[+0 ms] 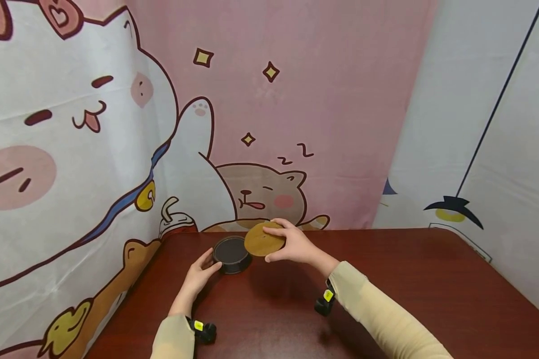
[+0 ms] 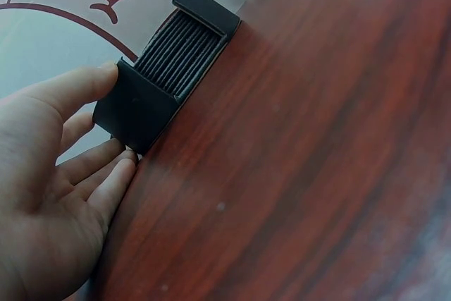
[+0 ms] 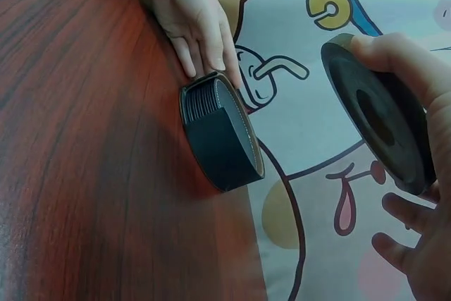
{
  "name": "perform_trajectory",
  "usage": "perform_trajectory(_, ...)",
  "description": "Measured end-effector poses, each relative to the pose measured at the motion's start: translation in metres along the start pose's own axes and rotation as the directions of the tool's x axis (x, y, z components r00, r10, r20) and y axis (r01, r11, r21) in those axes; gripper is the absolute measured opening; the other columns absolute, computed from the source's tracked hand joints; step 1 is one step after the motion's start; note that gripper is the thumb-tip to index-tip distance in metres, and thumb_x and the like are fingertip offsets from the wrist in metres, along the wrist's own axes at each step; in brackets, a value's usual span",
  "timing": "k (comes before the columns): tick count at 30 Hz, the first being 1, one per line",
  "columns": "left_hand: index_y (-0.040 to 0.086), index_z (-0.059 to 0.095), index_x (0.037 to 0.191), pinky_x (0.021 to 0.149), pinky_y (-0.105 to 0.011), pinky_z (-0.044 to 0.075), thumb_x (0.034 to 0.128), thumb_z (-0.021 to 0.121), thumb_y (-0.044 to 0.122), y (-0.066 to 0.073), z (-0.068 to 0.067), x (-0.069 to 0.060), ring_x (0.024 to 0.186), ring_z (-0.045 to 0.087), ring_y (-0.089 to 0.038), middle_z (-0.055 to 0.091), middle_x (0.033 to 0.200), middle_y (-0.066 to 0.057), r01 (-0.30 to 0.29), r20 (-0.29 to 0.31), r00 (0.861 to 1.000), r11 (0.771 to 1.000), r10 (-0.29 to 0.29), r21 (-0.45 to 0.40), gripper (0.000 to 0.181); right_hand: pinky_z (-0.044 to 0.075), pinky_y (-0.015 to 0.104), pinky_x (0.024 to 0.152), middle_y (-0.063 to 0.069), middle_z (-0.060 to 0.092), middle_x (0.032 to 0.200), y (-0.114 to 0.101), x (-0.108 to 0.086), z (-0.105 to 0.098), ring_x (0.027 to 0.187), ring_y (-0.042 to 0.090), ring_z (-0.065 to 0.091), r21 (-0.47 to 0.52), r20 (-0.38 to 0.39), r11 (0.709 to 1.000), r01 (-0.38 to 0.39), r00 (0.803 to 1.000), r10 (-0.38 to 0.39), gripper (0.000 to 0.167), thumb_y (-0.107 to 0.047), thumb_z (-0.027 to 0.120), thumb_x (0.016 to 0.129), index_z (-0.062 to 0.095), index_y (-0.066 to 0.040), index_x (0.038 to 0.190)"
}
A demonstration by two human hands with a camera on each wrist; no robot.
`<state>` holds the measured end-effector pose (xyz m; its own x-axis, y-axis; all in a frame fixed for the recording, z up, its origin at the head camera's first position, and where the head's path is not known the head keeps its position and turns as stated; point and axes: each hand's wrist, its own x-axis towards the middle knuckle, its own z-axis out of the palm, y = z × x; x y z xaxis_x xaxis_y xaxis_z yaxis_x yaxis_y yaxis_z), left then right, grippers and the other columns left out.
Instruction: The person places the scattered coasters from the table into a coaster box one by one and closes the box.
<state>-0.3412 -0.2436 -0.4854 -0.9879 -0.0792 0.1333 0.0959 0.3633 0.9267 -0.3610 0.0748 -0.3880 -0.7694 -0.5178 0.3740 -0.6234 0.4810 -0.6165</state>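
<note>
A round black coaster holder (image 1: 231, 253) stands on the table, with a stack of thin black coasters (image 2: 180, 51) showing through its side slot in the left wrist view. My left hand (image 1: 198, 274) holds its near left side, thumb on one side and fingers round the other. Above and to the right of the holder, my right hand (image 1: 296, 244) grips a thin round disc (image 1: 262, 240) by its edge, tilted and clear of the table. Its wood-coloured face shows in the head view; the dark underside, with a round darker patch in the middle, shows in the right wrist view.
The dark red-brown table (image 1: 413, 284) extends to the right and towards me. Just behind its far edge hangs a cloth backdrop (image 1: 341, 124) with cartoon animals, which also runs along the left side. A black wrist camera (image 1: 324, 305) sits on each sleeve.
</note>
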Motion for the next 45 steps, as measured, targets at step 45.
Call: perform_trajectory(45,0.003,0.037,0.149,0.102,-0.054,0.039,0.0913,0.069,0.02,0.016,0.0,-0.006,0.128,0.045,-0.041,0.045,0.142,-0.025,0.01,0.005,1.0,0.999,-0.01,-0.038,0.068,0.036,0.049,0.104,0.014,0.035,0.151,0.028,0.073,0.113,0.135,0.035,0.036,0.001,0.083,0.99,-0.143,0.986,0.142,0.08,-0.047,0.084,0.071,0.055,-0.018,0.139)
